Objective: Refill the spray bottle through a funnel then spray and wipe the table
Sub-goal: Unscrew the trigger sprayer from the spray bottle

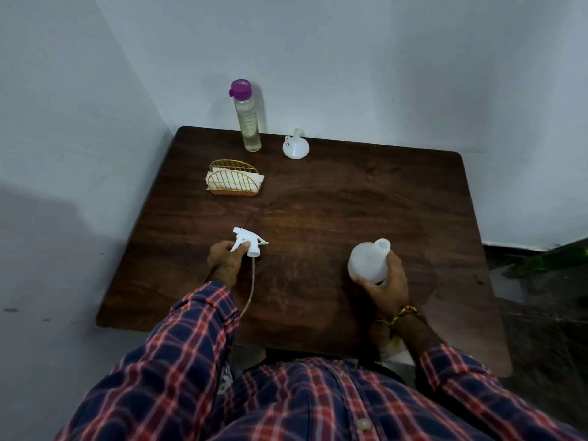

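Observation:
My left hand (pixel 224 256) holds the white spray trigger head (pixel 249 241), taken off the bottle, with its thin dip tube (pixel 251 288) trailing toward me over the dark wooden table (pixel 318 202). My right hand (pixel 386 281) grips the translucent white spray bottle (pixel 369 259), tilted, its neck open and pointing up and away. A white funnel (pixel 296 145) stands mouth down at the table's far edge. To its left stands a tall clear refill bottle (pixel 248 117) with a purple cap and pale liquid inside.
A gold wire holder with white napkins (pixel 234 183) sits at the far left of the table. Walls close in behind and to the left. Dark floor lies to the right. My plaid shirt fills the near edge.

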Demonstrator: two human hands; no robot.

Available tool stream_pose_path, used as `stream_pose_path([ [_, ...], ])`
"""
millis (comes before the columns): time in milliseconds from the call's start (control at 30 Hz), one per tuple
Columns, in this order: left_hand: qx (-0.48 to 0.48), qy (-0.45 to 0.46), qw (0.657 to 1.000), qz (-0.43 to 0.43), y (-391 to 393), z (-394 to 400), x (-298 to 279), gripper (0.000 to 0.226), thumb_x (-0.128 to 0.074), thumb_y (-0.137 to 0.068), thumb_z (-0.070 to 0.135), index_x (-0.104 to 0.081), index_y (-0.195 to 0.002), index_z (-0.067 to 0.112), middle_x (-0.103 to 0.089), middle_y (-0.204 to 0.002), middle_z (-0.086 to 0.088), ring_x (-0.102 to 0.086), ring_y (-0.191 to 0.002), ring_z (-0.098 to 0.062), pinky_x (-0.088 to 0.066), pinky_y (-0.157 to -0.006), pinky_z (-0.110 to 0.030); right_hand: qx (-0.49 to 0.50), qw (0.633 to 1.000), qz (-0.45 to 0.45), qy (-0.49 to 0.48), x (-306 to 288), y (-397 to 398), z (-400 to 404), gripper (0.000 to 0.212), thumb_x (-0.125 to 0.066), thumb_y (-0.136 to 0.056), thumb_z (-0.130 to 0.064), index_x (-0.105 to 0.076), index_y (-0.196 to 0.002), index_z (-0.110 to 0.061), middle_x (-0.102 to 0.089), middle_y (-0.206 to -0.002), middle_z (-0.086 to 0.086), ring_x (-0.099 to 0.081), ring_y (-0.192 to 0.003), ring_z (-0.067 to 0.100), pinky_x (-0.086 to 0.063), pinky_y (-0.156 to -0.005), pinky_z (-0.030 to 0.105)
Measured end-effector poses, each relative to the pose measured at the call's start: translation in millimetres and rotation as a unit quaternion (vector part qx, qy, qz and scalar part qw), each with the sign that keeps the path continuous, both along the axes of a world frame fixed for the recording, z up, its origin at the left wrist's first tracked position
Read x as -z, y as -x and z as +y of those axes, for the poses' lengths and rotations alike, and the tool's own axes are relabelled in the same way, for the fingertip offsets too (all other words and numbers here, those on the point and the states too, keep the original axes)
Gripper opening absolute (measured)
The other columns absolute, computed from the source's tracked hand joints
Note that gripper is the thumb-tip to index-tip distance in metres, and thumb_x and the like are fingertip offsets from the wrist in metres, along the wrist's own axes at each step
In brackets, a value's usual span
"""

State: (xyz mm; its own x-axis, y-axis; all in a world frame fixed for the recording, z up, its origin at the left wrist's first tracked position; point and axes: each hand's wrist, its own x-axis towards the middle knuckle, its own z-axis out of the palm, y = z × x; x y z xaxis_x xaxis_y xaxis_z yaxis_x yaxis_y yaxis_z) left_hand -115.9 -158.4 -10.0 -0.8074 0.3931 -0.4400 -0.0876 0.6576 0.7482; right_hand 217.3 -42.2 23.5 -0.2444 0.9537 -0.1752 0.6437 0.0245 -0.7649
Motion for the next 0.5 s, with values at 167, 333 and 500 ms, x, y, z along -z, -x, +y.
stream_pose_path([
  [167, -0.015, 0.04, 0.998, 0.049, -10, 5, -9, 0.034, -0.075, -0.085, 0.034, -0.071, -0.106, 0.008, -0.072, -0.105, -0.01, -0.065, -0.098, -0.027, -0.052, -0.083, -0.035, -0.001, 1.0, -0.015, 0.008, 2, 0, 0, 0.099, -0.092, -0.062, -0.036, -0.04, -0.144, -0.017, -0.046, -0.14, 0.005, -0.049, -0.125, 0.025, -0.047, -0.104, 0.048],
  [333, -0.035, 0.084, 0.992, 0.088, -17, 8, -16, 0.029, -0.065, -0.093, 0.029, -0.068, -0.116, 0.012, -0.067, -0.12, -0.012, -0.062, -0.11, -0.029, -0.047, -0.086, -0.036, -0.017, 0.999, -0.017, 0.029, 3, -4, 3, 0.104, -0.092, -0.06, -0.042, -0.035, -0.146, -0.026, -0.045, -0.142, 0.001, -0.047, -0.127, 0.022, -0.045, -0.107, 0.051],
  [500, -0.031, 0.177, 0.974, 0.135, -36, 12, -27, 0.055, -0.062, -0.093, 0.04, -0.046, -0.139, 0.015, -0.047, -0.14, -0.017, -0.046, -0.129, -0.036, -0.038, -0.102, -0.053, -0.033, 0.998, -0.012, 0.049, 6, -13, 8, 0.118, -0.093, -0.056, -0.044, -0.025, -0.151, -0.028, -0.041, -0.149, -0.002, -0.043, -0.133, 0.022, -0.039, -0.111, 0.054],
])
